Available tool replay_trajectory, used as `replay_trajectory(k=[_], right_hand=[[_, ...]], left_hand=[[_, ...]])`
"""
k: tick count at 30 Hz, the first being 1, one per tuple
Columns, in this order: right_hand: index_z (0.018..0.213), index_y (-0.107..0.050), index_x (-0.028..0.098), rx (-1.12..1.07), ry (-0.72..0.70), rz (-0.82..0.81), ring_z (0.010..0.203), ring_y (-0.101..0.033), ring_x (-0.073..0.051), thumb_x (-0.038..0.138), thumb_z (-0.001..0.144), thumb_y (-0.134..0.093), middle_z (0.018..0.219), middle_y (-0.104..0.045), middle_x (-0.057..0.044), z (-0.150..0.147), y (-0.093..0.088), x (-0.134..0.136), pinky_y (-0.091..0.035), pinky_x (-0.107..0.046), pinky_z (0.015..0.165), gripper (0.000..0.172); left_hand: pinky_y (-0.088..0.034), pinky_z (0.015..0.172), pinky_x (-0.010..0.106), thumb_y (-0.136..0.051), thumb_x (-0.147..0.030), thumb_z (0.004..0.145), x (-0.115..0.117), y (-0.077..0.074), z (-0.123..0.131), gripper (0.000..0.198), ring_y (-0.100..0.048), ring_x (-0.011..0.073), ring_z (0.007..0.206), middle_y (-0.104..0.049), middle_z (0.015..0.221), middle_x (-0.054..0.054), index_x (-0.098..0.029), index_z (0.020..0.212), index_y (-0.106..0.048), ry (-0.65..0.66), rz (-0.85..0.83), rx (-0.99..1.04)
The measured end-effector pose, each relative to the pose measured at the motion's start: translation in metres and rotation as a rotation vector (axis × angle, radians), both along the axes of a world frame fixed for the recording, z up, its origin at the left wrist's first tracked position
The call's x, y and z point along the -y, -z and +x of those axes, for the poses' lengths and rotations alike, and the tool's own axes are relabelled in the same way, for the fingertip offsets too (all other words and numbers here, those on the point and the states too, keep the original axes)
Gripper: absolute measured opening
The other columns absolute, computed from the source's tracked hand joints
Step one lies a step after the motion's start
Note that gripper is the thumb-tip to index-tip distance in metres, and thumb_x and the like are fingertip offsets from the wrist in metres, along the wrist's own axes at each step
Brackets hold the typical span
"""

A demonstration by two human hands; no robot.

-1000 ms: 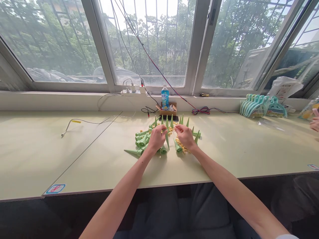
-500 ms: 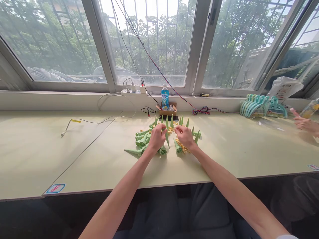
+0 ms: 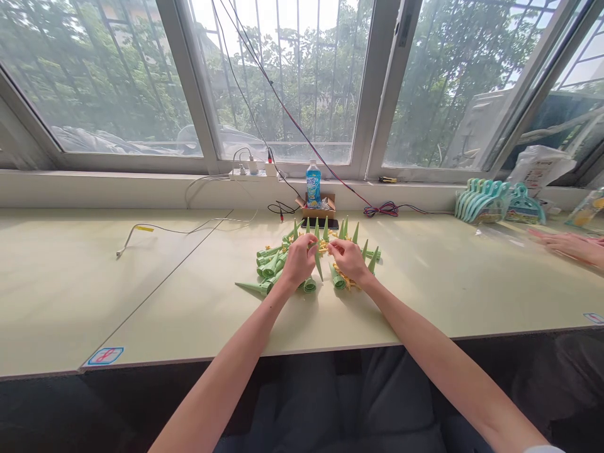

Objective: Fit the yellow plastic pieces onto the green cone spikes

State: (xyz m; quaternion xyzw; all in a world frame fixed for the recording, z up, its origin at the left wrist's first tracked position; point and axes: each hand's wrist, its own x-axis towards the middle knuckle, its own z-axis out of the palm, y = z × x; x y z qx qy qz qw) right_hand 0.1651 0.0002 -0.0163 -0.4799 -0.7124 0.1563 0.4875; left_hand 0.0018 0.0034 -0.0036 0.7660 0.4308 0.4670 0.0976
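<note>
My left hand is closed around a green plastic spike, whose pointed end hangs down below the fingers. Close to its right, my right hand is pinched at the fingertips; whatever it holds there is too small to make out. Around both hands lie several more green spikes, some standing point up like the one at the back, others lying flat with their hollow ends showing, such as the spike below my right hand. Small yellow pieces are heaped among them, partly hidden by my hands.
Behind the pile are a dark phone and a small cardboard box, with a blue bottle by it. Cables run along the sill. Teal hangers and another person's hand are at right.
My right hand has shifted slightly left, towards my left hand. The spike in my left hand has tilted a little. At the right, the other person's hand has come down to the table.
</note>
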Motion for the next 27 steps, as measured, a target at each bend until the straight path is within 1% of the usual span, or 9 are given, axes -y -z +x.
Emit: replay_trajectory(k=[6, 12, 20, 27], right_hand=[[0.076, -0.067, 0.017, -0.003, -0.032, 0.001, 0.064, -0.059, -0.016, 0.032, 0.089, -0.051, 0.072, -0.069, -0.004, -0.0006, 0.0019, -0.0014, -0.041, -0.026, 0.062, 0.025], [0.076, -0.068, 0.017, -0.012, -0.048, -0.002, 0.064, -0.061, -0.016, 0.032, 0.088, -0.052, 0.071, -0.069, -0.004, -0.0017, 0.0004, 0.001, -0.043, -0.026, 0.062, 0.025], [0.078, -0.067, 0.017, -0.025, -0.09, -0.035, 0.062, -0.06, -0.015, 0.033, 0.088, -0.052, 0.068, -0.068, -0.003, -0.0043, -0.0017, 0.0038, -0.043, -0.026, 0.062, 0.024], [0.079, -0.067, 0.018, -0.033, -0.117, -0.04, 0.067, -0.062, -0.016, 0.033, 0.086, -0.055, 0.073, -0.069, -0.004, -0.006, -0.0043, 0.0073, -0.045, -0.027, 0.065, 0.021]], left_hand=[[-0.047, 0.068, 0.028, -0.051, -0.015, 0.087, 0.0002, 0.0002, -0.0009, 0.012, -0.06, 0.016, 0.072, -0.066, 0.089, 0.005, -0.019, 0.094, -0.061, 0.006, 0.004, -0.008], [-0.045, 0.062, 0.027, -0.052, -0.02, 0.089, 0.0009, -0.0001, -0.0004, 0.009, -0.058, 0.015, 0.067, -0.065, 0.084, 0.004, -0.019, 0.09, -0.061, -0.007, 0.003, -0.01], [-0.046, 0.065, 0.028, -0.053, -0.019, 0.088, 0.0006, 0.0001, -0.0003, 0.008, -0.059, 0.0154, 0.068, -0.066, 0.087, 0.005, -0.019, 0.089, -0.061, -0.025, 0.006, -0.021], [-0.046, 0.067, 0.028, -0.053, -0.019, 0.088, 0.002, -0.0017, -0.0002, 0.01, -0.059, 0.0159, 0.069, -0.067, 0.085, 0.005, -0.018, 0.09, -0.063, -0.028, -0.005, -0.028]])
